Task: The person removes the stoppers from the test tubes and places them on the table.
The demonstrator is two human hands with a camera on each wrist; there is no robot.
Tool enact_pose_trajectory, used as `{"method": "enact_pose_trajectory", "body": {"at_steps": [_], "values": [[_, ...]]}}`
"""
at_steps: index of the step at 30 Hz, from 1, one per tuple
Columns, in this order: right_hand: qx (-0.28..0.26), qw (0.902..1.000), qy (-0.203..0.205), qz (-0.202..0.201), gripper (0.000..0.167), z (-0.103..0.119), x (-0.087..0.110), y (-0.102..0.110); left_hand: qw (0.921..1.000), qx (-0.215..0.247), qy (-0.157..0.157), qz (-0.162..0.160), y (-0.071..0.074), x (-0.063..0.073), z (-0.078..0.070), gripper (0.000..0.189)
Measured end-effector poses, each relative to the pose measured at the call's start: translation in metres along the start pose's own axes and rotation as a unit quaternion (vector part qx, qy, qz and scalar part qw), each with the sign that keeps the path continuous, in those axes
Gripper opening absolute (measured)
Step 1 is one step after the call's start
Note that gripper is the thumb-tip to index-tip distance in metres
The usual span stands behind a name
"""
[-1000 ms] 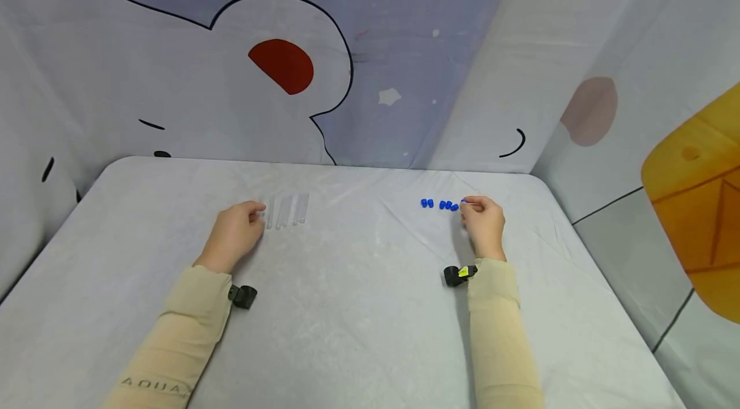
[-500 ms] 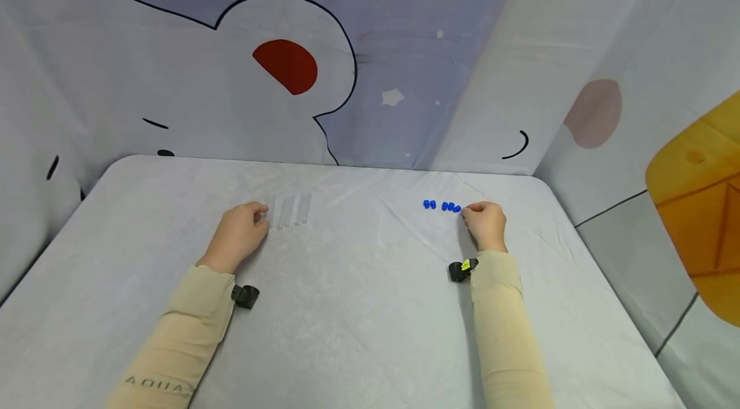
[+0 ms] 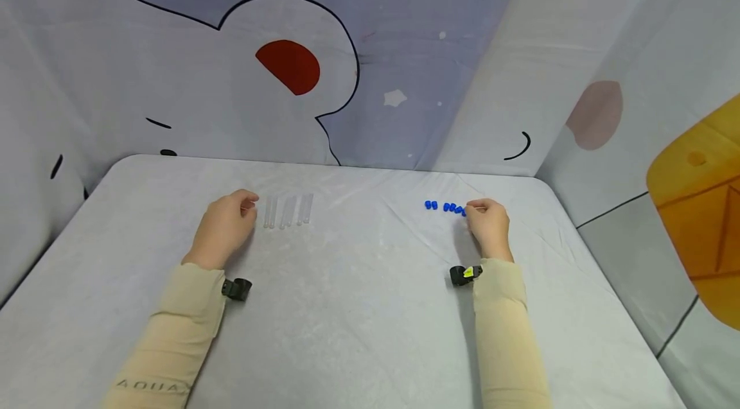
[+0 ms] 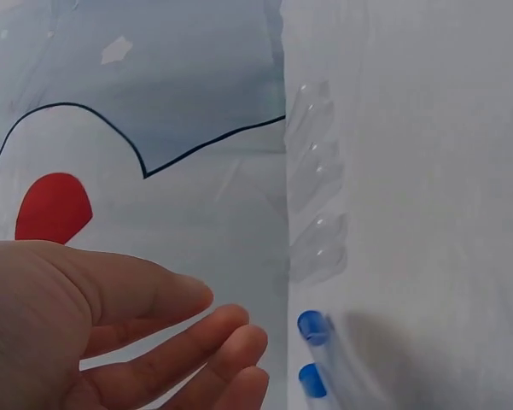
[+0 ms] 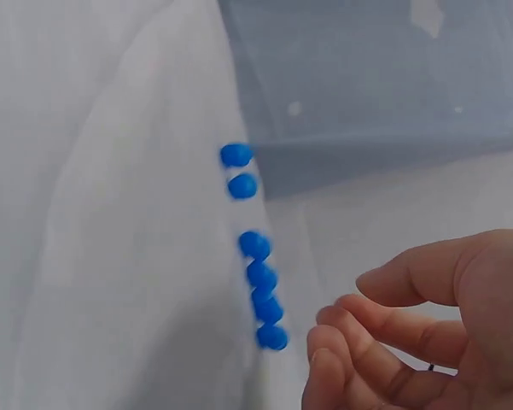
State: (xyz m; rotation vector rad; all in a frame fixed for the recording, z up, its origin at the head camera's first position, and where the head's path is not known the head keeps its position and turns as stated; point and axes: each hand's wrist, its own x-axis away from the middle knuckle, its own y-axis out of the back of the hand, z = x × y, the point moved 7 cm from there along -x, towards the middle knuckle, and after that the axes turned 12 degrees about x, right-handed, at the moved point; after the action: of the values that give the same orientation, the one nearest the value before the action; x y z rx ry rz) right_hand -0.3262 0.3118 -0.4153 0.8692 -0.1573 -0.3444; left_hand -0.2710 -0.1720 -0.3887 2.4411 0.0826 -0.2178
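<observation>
My left hand [image 3: 222, 229] hovers just left of a row of several clear tubes [image 3: 289, 210], its fingers loosely bent and nothing between them. Two tubes with blue caps [image 4: 313, 327] lie below its fingertips in the left wrist view; the hand hides them in the head view. At the right, my right hand [image 3: 488, 226] is beside the end of a row of small blue caps [image 3: 449, 207]. Its thumb and fingers are apart and hold nothing in the right wrist view, with the nearest cap [image 5: 271, 336] just off the fingertips.
A white cloth covers the table [image 3: 358, 306]. Behind it and at the right hang printed fabric walls [image 3: 405, 62]. Each wrist carries a small black camera [image 3: 237, 289]. The caps lie in a line, with a wider gap after the first two.
My left hand has drawn back left from the tubes, uncovering the leftmost ones. The cap at my right fingertips now lies at the row's right end, and those fingers have parted from it.
</observation>
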Motion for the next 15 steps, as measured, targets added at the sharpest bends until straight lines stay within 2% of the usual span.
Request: {"method": "enact_pose_trajectory", "body": {"at_steps": [6,15], "values": [[0.012,0.9981,0.052,0.031,0.028,0.026,0.018,0.002,0.9998,-0.018,0.000,-0.012,0.008,0.000,0.003,0.027],[0.014,0.9914,0.122,0.044,0.024,0.060,0.041,-0.005,0.9986,-0.035,0.028,0.030,0.003,0.000,0.013,0.022]]}}
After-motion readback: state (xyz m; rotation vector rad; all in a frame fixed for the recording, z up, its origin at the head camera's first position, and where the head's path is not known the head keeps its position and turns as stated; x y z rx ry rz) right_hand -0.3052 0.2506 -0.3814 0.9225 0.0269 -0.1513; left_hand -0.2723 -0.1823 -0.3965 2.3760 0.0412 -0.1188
